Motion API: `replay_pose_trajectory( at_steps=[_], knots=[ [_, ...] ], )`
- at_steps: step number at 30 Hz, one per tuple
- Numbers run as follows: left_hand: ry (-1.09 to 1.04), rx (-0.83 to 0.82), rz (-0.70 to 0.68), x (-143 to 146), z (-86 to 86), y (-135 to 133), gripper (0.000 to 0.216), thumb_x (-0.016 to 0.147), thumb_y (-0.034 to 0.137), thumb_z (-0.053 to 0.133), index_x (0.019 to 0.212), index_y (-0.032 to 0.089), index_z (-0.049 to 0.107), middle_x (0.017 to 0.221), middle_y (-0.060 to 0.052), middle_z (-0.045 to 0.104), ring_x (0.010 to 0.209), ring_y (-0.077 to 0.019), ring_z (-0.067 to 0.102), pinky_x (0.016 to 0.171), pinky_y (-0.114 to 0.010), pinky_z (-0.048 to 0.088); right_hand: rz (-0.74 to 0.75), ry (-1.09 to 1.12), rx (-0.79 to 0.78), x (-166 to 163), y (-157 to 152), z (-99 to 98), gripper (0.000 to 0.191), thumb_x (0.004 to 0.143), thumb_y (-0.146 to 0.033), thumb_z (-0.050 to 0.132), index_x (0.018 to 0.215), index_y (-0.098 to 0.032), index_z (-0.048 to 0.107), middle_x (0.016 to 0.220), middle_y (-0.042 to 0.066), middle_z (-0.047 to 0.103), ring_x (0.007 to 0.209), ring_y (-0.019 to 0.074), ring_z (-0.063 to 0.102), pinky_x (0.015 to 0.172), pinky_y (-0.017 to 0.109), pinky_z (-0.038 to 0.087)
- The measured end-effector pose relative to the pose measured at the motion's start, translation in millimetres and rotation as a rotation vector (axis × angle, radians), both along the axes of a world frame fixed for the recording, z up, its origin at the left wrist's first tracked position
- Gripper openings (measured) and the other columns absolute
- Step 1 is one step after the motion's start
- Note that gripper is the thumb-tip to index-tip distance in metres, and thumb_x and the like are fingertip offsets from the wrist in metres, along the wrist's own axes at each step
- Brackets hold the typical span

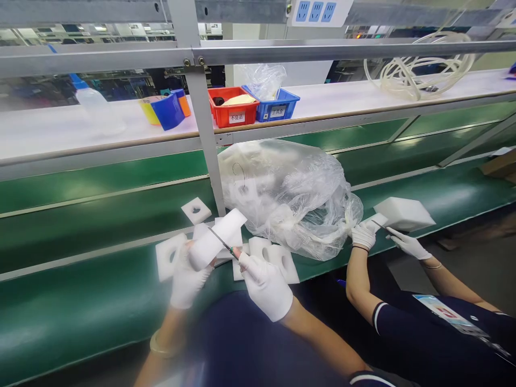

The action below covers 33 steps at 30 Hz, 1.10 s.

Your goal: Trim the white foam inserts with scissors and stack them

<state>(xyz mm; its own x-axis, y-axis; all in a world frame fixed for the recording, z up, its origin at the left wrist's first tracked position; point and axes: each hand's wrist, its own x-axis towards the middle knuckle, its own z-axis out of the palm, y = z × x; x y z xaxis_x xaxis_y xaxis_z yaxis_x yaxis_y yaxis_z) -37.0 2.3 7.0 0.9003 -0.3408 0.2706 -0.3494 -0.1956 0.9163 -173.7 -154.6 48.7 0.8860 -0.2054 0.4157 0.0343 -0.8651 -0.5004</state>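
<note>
White foam [221,228] lies within the left grip [188,280].

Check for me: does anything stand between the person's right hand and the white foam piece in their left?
Nothing visible does: the right hand holds a thin dark tool whose end overlaps the white foam piece in the left hand. Whether it touches, I can't tell.

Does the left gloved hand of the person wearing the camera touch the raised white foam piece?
Touching. The head view shows the left hand gripping the raised white foam piece near its lower end, without visible gap.
</note>
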Motion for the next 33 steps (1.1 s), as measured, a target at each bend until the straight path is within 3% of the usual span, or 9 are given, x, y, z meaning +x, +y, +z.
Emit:
replay_pose_trajectory(
  at_steps=[6,8,11,15,21,25,29,33],
  knots=[
    [-0.250,0.068,-0.122,6.2,-1.0,7.7,0.046,0.072,0.031,0.071,0.111,0.022,0.050,0.106,-0.006,0.053,0.102,-0.0240,0.052,0.088,-0.038,0.043,-0.015,0.057,-0.031,1.0,1.9,10.9,0.058,0.085,-0.010,0.038,0.139,-0.030,0.039,0.084,0.000,0.063,0.067,0.0154,0.056,0.062,0.030,0.037],
    [-0.298,0.089,-0.091,8.1,-1.8,10.6,0.045,0.071,0.031,0.070,0.111,0.021,0.051,0.106,-0.007,0.053,0.104,-0.0259,0.051,0.090,-0.040,0.042,0.001,0.102,-0.068,-1.5,2.8,14.6,0.056,0.085,-0.011,0.038,0.137,-0.030,0.041,0.079,0.000,0.061,0.064,0.0161,0.054,0.058,0.030,0.033],
    [-0.227,0.079,-0.046,8.7,-4.6,12.7,0.047,0.071,0.032,0.070,0.112,0.021,0.050,0.108,-0.008,0.052,0.102,-0.0255,0.052,0.087,-0.039,0.044,0.006,0.160,-0.100,-3.4,4.0,15.4,0.054,0.085,-0.011,0.038,0.136,-0.029,0.043,0.076,0.000,0.060,0.063,0.0173,0.052,0.054,0.030,0.029],
    [-0.198,0.052,-0.112,8.4,-7.0,12.4,0.044,0.072,0.031,0.069,0.111,0.022,0.050,0.103,-0.005,0.054,0.096,-0.0232,0.054,0.086,-0.037,0.044,-0.025,0.202,-0.083,2.0,6.1,11.7,0.055,0.085,-0.012,0.037,0.138,-0.030,0.039,0.077,0.000,0.059,0.062,0.0169,0.051,0.054,0.030,0.028],
    [-0.162,0.119,0.051,8.6,-1.0,10.3,0.047,0.072,0.033,0.070,0.114,0.021,0.051,0.102,-0.007,0.055,0.102,-0.0265,0.053,0.091,-0.040,0.044,-0.009,0.294,-0.116,4.8,11.8,11.7,0.054,0.087,-0.013,0.037,0.139,-0.028,0.038,0.077,0.002,0.056,0.066,0.0173,0.052,0.053,0.029,0.029],
    [0.004,0.035,0.026,6.5,-0.5,5.6,0.052,0.073,0.036,0.070,0.118,0.019,0.049,0.103,-0.007,0.057,0.106,-0.0262,0.055,0.093,-0.040,0.046,-0.040,0.334,-0.120,7.9,13.7,9.7,0.056,0.089,-0.018,0.036,0.144,-0.030,0.029,0.079,0.000,0.056,0.062,0.0161,0.051,0.050,0.029,0.025],
    [-0.023,0.069,0.080,11.7,-1.7,7.3,0.052,0.071,0.037,0.072,0.115,0.018,0.051,0.107,-0.008,0.055,0.099,-0.0235,0.057,0.086,-0.034,0.050,-0.015,0.340,-0.133,10.5,15.7,6.5,0.058,0.088,-0.016,0.036,0.144,-0.031,0.027,0.083,-0.001,0.057,0.066,0.0164,0.054,0.050,0.030,0.024],
    [0.024,0.070,0.062,10.5,-4.9,9.3,0.055,0.073,0.036,0.071,0.121,0.020,0.049,0.114,-0.009,0.054,0.106,-0.0238,0.055,0.093,-0.036,0.047,-0.037,0.341,-0.171,11.7,17.6,1.0,0.059,0.089,-0.019,0.038,0.145,-0.032,0.024,0.082,-0.001,0.057,0.061,0.0171,0.053,0.049,0.031,0.020]
  ],
)
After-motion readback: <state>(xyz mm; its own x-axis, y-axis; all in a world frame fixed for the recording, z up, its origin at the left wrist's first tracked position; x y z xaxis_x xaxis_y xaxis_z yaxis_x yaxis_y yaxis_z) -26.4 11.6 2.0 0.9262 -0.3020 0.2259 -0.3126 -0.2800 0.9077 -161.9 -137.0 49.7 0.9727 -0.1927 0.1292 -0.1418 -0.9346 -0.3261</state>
